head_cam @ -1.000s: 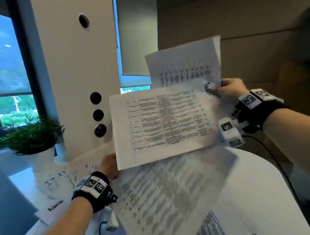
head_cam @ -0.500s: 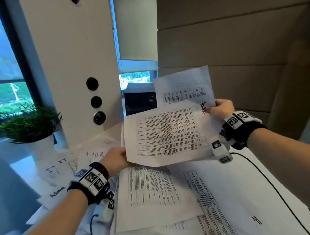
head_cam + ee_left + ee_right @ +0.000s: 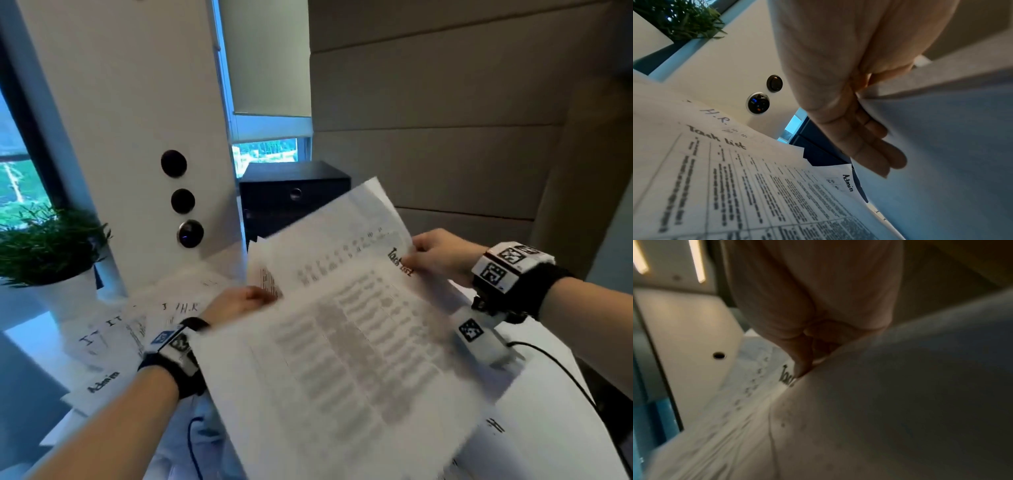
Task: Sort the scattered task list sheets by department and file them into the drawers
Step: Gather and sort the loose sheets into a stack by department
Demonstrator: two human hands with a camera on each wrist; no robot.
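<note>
Both hands hold a small bundle of printed task list sheets (image 3: pixel 342 342) above the white table (image 3: pixel 548 428); the front sheet is motion-blurred. My right hand (image 3: pixel 416 255) pinches the top right corner by the "Task list" heading, thumb on top (image 3: pixel 801 369). At the left edge my left hand (image 3: pixel 253 298) grips the bundle, with fingers (image 3: pixel 875 155) under the paper. More sheets lie scattered on the table: one headed H.R. (image 3: pixel 181 308), IT sheets (image 3: pixel 109 325) and an Admin sheet (image 3: pixel 102 382). The black drawer unit (image 3: pixel 294 195) stands behind the held sheets, partly hidden.
A potted plant (image 3: pixel 48 246) stands at the table's left end by the window. A white column with round buttons (image 3: pixel 183 200) rises behind the scattered sheets. A padded beige wall (image 3: pixel 445 137) closes the back and right. A black cable (image 3: pixel 565 377) trails from my right wrist.
The held sheets have come down and tilted toward me, and the front sheet now swings and blurs. More of the drawer unit shows behind them.
</note>
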